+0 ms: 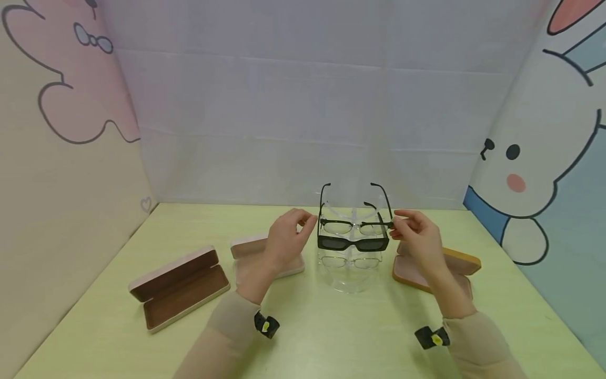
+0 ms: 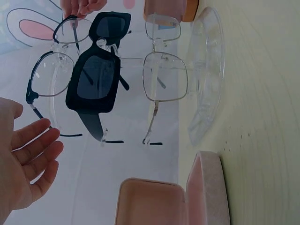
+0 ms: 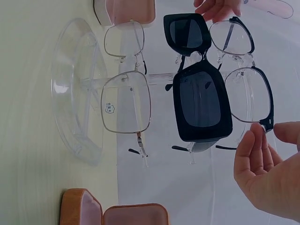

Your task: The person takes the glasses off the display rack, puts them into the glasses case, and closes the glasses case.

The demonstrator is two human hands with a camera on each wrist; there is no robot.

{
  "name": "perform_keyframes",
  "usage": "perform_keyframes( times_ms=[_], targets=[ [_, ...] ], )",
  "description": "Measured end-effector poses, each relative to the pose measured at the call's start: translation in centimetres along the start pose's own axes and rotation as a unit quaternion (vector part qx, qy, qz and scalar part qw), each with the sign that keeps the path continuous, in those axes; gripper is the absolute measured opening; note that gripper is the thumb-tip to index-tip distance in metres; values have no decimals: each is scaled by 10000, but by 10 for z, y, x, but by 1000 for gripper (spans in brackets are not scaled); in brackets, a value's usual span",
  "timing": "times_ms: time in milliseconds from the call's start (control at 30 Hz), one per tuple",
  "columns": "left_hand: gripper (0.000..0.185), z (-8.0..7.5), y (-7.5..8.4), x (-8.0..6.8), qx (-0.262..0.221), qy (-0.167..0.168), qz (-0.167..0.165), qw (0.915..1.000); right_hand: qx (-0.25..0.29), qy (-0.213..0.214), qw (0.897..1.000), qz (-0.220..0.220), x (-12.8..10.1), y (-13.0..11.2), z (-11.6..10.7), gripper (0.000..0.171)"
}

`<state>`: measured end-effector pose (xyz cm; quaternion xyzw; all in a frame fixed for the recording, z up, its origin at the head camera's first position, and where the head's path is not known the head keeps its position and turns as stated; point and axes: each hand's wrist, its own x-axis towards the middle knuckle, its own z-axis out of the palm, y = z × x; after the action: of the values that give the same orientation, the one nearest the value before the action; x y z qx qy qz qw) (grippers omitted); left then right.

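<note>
You won't find any text, brand or number you can read here. The only mark is a small blue sticker [image 3: 109, 108] on one lens of the clear metal-framed glasses [image 3: 125, 101], at nine o'clock of the sunglasses [image 3: 201, 101]; its print is too small to make out.

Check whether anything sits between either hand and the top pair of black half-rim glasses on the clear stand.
Nothing visible does. The right hand and left hand flank the black half-rim clear-lens glasses at its temple hinges; the black sunglasses sit below on the clear acrylic stand.
</note>
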<state>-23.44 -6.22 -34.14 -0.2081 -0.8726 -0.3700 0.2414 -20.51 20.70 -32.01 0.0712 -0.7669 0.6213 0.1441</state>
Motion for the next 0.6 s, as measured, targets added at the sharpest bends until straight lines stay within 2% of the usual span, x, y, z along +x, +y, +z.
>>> perform_keyframes(
  times_ms=[300,400,500,600],
  targets=[
    [22,5,11,2,-355,36,-229,9991,35,60,9995,313,1,-2,5,37],
    [21,7,12,3,-689,36,-392,9968,61,82,9991,405,1,-3,6,37],
    [20,8,14,5,-1284,-105,-773,9886,217,119,9984,504,1,-3,6,38],
    [21,8,16,8,-1919,-294,-1348,9717,461,159,9973,551,2,-3,6,38]
  ],
)
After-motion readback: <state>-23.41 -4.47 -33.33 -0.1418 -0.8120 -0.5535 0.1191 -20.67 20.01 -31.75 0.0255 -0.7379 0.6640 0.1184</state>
